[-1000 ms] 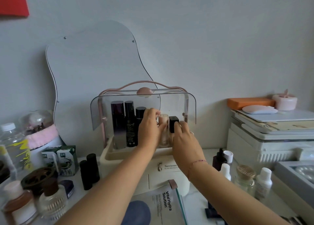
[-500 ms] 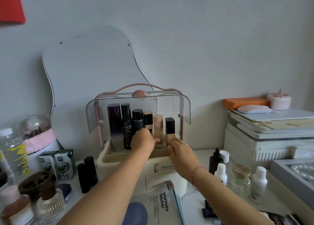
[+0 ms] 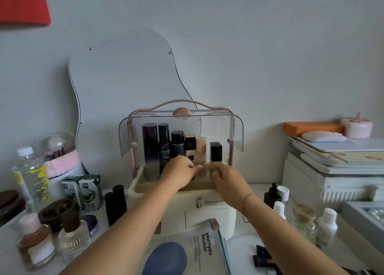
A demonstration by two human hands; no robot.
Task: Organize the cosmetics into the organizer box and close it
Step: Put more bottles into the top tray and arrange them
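Observation:
The cream organizer box (image 3: 207, 212) stands against the wall, with its clear lid (image 3: 235, 133) swung up under a pink handle. Several bottles stand in a row in its top tray. My left hand (image 3: 178, 172) reaches into the tray, and its bunched fingers pinch the foot of a beige bottle (image 3: 201, 148). To the right of it, my right hand (image 3: 228, 179) curls its fingers round the base of a black-capped foundation bottle (image 3: 216, 152). Both bottles stand upright, and both hands are slightly blurred.
Two black tubes (image 3: 115, 204), green cartons (image 3: 83, 191), perfume bottles (image 3: 72, 239) and a water bottle (image 3: 29, 175) crowd the left. A sheet-mask packet (image 3: 199, 252) lies in front. Small white-capped bottles (image 3: 327, 227) and a dark dropper (image 3: 272, 195) stand at the right, beside a white stack (image 3: 332, 170).
Both hands have come down from the tops of the two bottles to their bases in the tray. The beige and black-capped bottles now stand in the row.

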